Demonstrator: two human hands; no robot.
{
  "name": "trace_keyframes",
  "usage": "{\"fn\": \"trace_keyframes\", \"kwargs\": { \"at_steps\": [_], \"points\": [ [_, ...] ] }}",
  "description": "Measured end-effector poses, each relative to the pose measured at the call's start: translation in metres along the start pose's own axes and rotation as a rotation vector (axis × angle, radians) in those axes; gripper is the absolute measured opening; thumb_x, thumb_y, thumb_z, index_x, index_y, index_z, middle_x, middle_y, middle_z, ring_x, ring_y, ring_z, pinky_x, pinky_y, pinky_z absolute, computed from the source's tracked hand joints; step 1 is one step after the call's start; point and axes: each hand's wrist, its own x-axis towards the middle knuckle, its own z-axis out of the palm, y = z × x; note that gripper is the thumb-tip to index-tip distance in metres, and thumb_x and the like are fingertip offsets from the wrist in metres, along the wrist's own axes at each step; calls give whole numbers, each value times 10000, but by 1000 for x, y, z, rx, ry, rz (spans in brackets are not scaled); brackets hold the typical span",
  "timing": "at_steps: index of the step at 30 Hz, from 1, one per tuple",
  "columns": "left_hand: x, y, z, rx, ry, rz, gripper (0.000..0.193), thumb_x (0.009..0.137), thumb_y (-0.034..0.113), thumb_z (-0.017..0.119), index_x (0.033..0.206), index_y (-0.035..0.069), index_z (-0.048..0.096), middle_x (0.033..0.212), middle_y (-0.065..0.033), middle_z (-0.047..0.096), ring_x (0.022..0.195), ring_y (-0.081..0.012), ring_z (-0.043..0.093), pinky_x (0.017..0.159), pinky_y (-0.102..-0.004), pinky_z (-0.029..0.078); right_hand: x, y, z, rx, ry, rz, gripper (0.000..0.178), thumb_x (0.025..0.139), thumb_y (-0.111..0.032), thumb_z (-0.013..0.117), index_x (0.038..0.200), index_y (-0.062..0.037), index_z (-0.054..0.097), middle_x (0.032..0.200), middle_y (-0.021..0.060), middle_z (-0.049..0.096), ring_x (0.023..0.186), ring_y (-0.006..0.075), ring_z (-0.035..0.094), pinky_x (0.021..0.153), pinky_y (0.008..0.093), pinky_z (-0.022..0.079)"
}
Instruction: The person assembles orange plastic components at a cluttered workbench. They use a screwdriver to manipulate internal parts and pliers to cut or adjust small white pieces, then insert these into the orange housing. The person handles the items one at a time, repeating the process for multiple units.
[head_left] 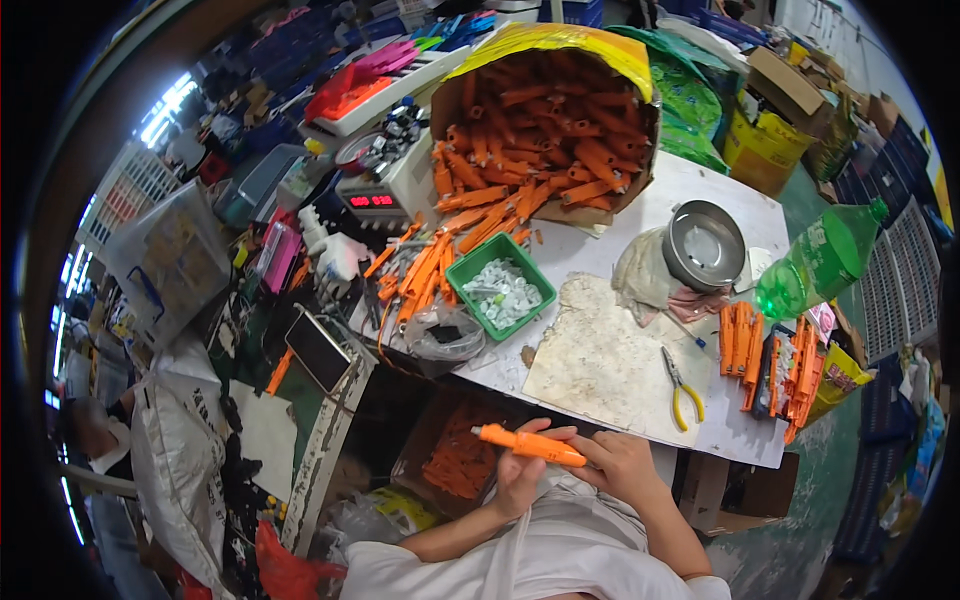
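Observation:
In front of my body, just off the table's near edge, an orange plastic tube-like piece (530, 444) with a pale tip lies crosswise. My left hand (516, 478) is closed around its middle from below, thumb on top. The fingers of my right hand (625, 468) are closed at its right end; some fingertips are hidden. Yellow-handled pliers (682, 392) lie on the table beyond my right hand. A green tray (545, 296) of small clear and white plastic parts stands ahead, beside a pile of similar orange pieces (428, 276).
A large open sack (645, 150) full of orange pieces stands at the back. At the right are a metal bowl (705, 246), a green bottle (822, 258) and rows of orange pieces (740, 342). A phone (319, 350) rests at the left; a box (420, 430) sits under the table.

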Motion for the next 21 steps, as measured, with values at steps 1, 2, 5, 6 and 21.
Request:
{"fn": "trace_keyframes", "kwargs": {
  "at_steps": [1,2,5,6,21],
  "points": [
    [-8,1,-7,21,68,-43,478,917,219,556,1301,25,348,1254,-224,507,1166,-289,515,1041,-408,350,1,-2,3,-6,-72,3,430,747,-336,710,1102,-116,611,664,14,541,576,157,569,522,294,450],
    [-15,5,-11,52,214,-78,395,941,265,516,1231,18,407,1227,-227,524,1127,-303,539,1036,-426,356,2,-4,6,24,-71,8,435,755,-344,704,1112,-114,608,665,15,545,578,162,570,526,295,451],
    [-26,-1,-46,12,629,-96,452,929,359,536,1229,40,425,1268,-193,504,1159,-270,512,1009,-402,374,5,-5,9,81,-38,52,448,770,-362,694,1126,-106,601,667,22,555,583,176,572,533,302,453],
    [-41,-22,-85,-98,748,-230,487,921,395,539,1255,60,422,1287,-165,494,1192,-261,479,1003,-391,366,5,-4,7,99,-19,80,450,769,-364,696,1122,-102,602,666,28,557,584,183,573,534,305,453],
    [84,77,-33,1227,11,589,257,834,61,591,1086,16,574,1152,-130,545,1156,-291,473,1015,-380,332,-106,13,-8,532,456,802,196,851,-135,626,1018,-31,628,682,40,566,589,108,539,517,244,413]
  ]
}}
